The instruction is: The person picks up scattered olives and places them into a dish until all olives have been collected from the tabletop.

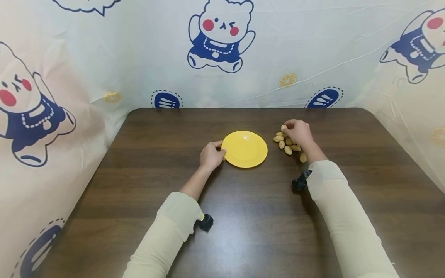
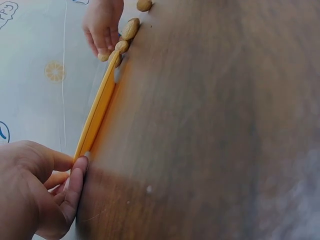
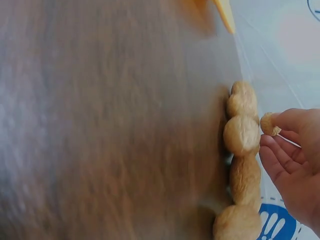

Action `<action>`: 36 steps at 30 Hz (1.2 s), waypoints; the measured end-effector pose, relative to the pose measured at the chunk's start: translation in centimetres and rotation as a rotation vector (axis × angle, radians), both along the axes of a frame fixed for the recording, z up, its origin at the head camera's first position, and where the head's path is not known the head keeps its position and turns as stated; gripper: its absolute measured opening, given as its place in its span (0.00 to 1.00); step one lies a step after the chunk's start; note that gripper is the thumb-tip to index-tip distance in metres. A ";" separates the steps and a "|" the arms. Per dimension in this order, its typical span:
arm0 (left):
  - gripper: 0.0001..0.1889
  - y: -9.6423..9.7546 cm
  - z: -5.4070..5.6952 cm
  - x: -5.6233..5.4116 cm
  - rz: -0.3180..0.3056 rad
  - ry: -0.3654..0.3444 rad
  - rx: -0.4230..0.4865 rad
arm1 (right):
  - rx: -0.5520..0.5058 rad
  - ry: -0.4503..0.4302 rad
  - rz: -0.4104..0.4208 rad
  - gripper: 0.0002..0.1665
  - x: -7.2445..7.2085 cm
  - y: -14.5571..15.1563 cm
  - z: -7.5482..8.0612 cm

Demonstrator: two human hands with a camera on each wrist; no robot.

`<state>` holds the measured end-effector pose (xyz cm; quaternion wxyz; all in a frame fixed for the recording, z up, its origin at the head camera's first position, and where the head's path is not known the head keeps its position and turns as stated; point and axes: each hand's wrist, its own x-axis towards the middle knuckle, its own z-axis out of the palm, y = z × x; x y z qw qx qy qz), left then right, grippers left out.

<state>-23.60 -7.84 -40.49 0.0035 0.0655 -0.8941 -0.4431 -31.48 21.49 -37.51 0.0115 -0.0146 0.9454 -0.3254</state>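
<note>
A round yellow plate lies on the table, its left rim pinched by my left hand. In the left wrist view the plate shows edge-on between thumb and fingers. To the right of it is a small pile of tan, wrinkled, oval nuts. Above the pile's far side, my right hand pinches one nut between thumb and fingertips. Several other nuts sit beside that hand in the right wrist view. Part of the pile is hidden under the hand in the head view.
The dark wooden table ends at a far edge just behind the plate and nuts. A printed cloth with cartoon bears hangs behind and along the sides. One nut lies slightly apart, near the right wrist.
</note>
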 end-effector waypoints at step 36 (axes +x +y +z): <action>0.22 -0.2 0.3 0.0 -0.021 0.016 0.014 | -0.013 -0.017 0.333 0.16 1.3 -11.9 0.4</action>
